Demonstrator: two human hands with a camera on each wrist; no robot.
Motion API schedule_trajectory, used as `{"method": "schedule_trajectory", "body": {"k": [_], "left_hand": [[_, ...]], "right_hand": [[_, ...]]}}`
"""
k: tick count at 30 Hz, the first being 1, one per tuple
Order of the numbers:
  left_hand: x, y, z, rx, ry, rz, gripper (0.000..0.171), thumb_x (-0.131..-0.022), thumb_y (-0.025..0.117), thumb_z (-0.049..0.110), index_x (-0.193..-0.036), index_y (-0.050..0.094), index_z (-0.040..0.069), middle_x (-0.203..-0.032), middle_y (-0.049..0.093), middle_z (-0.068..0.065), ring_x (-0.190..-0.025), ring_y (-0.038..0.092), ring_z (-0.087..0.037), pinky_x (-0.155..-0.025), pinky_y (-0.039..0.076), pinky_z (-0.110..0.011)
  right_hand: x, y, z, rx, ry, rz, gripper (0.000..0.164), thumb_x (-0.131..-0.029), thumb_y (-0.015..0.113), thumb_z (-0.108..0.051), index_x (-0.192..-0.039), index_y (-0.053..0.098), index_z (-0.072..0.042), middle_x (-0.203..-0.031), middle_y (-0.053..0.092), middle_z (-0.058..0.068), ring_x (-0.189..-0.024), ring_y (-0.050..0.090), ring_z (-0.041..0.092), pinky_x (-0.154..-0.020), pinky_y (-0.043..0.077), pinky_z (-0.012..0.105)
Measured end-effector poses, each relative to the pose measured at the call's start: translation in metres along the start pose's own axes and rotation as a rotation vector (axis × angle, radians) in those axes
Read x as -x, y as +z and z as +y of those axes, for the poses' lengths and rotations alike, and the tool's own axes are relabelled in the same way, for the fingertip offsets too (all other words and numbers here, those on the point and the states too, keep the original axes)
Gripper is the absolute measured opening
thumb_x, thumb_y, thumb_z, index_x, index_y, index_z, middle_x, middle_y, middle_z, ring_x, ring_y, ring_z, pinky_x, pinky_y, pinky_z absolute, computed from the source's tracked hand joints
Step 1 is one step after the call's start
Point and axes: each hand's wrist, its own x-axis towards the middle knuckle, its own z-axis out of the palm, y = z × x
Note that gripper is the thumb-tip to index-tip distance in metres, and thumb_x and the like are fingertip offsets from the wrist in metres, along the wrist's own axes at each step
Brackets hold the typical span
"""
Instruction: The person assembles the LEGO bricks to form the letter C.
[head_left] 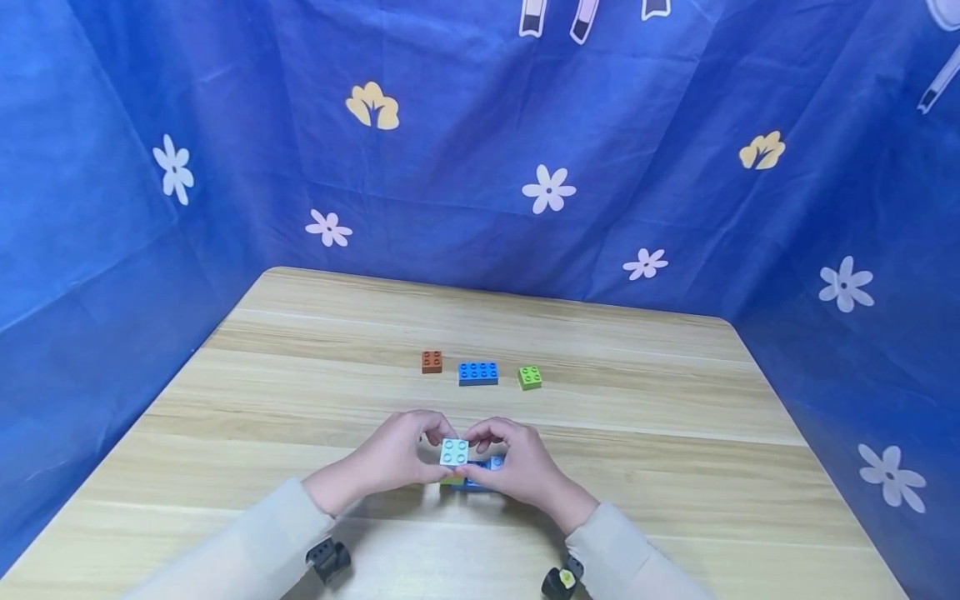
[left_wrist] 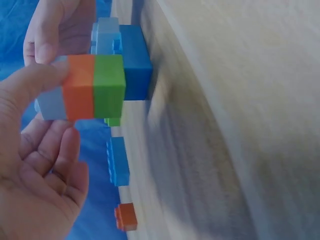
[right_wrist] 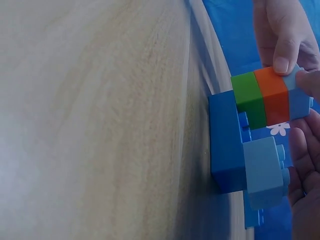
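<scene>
A small stack stands between my two hands: a light blue brick (head_left: 454, 450) on top, an orange brick (left_wrist: 79, 87) in the middle and a green brick (right_wrist: 248, 92) at the bottom. My left hand (head_left: 393, 457) pinches the top of this stack, thumb on the near side, fingers behind. From the other side my right hand (head_left: 523, 467) also pinches the light blue brick with thumb and index finger. The stack's green end is right at the studs of a long blue brick (right_wrist: 225, 142) on the table. Another light blue brick (right_wrist: 262, 167) sits on the blue brick's right end.
Beyond the hands, a reddish-orange brick (head_left: 431, 362), a long blue brick (head_left: 478, 373) and a small green brick (head_left: 529, 377) lie in a loose row on the wooden table (head_left: 225, 450). A blue patterned curtain (head_left: 465, 167) borders the table's back and sides.
</scene>
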Motion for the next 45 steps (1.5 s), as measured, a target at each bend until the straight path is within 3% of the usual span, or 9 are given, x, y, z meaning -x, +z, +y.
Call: {"method": "schedule_trajectory", "body": {"k": [5, 12, 22, 27, 32, 38, 45], "left_hand": [[0.003, -0.002, -0.014, 0.036, 0.055, -0.04, 0.035, -0.07, 0.084, 0.022, -0.098, 0.065, 0.015, -0.092, 0.063, 0.012, -0.086, 0.058, -0.015, -0.078, 0.049, -0.038], [0.001, -0.013, -0.043, 0.057, 0.003, -0.097, 0.05, -0.065, 0.086, 0.029, -0.105, 0.064, 0.008, -0.1, 0.066, 0.002, -0.092, 0.06, -0.019, -0.085, 0.048, -0.041], [-0.015, -0.03, -0.079, 0.017, -0.128, 0.016, 0.044, -0.068, 0.085, 0.021, -0.103, 0.065, 0.002, -0.099, 0.066, -0.006, -0.091, 0.059, -0.024, -0.087, 0.048, -0.044], [-0.024, -0.035, -0.091, 0.03, -0.208, 0.075, 0.042, -0.072, 0.084, 0.018, -0.104, 0.064, 0.0, -0.1, 0.065, -0.008, -0.091, 0.06, -0.025, -0.085, 0.049, -0.042], [-0.034, -0.039, -0.097, 0.059, -0.262, 0.125, 0.05, -0.075, 0.081, 0.017, -0.114, 0.06, -0.006, -0.106, 0.065, -0.016, -0.095, 0.06, -0.03, -0.087, 0.048, -0.043], [-0.047, -0.04, -0.101, 0.087, -0.336, 0.14, 0.058, -0.079, 0.078, 0.018, -0.126, 0.053, -0.007, -0.115, 0.062, -0.019, -0.1, 0.057, -0.031, -0.088, 0.047, -0.043], [-0.059, -0.039, -0.103, 0.099, -0.363, 0.15, 0.061, -0.08, 0.077, 0.016, -0.13, 0.05, -0.005, -0.121, 0.059, -0.02, -0.106, 0.055, -0.033, -0.092, 0.045, -0.044]], "right_hand": [[-0.002, 0.0, -0.003, 0.035, 0.028, -0.005, 0.033, -0.071, 0.085, -0.021, -0.098, 0.068, -0.012, -0.09, 0.066, -0.012, -0.079, 0.059, 0.003, -0.078, 0.05, 0.027], [-0.003, -0.001, -0.007, 0.042, 0.054, -0.015, 0.034, -0.071, 0.085, -0.023, -0.099, 0.068, -0.012, -0.09, 0.066, -0.012, -0.079, 0.059, 0.002, -0.078, 0.05, 0.027], [-0.002, -0.002, -0.006, 0.023, 0.118, -0.038, 0.033, -0.073, 0.084, -0.024, -0.1, 0.068, -0.014, -0.091, 0.065, -0.014, -0.08, 0.059, 0.002, -0.079, 0.05, 0.025], [-0.003, -0.001, -0.005, 0.021, 0.09, -0.025, 0.033, -0.072, 0.084, -0.024, -0.099, 0.068, -0.013, -0.089, 0.068, -0.007, -0.078, 0.06, 0.004, -0.08, 0.05, 0.026], [-0.003, -0.002, -0.007, 0.009, 0.09, -0.025, 0.033, -0.072, 0.084, -0.024, -0.099, 0.068, -0.013, -0.09, 0.067, -0.009, -0.078, 0.06, 0.005, -0.08, 0.05, 0.027], [-0.002, -0.003, -0.007, 0.012, 0.099, -0.027, 0.032, -0.073, 0.084, -0.023, -0.099, 0.068, -0.012, -0.089, 0.067, -0.01, -0.079, 0.06, 0.005, -0.08, 0.05, 0.027], [-0.002, -0.003, -0.006, 0.01, 0.093, -0.027, 0.031, -0.073, 0.084, -0.022, -0.098, 0.068, -0.012, -0.089, 0.067, -0.008, -0.078, 0.06, 0.004, -0.08, 0.05, 0.027]]}}
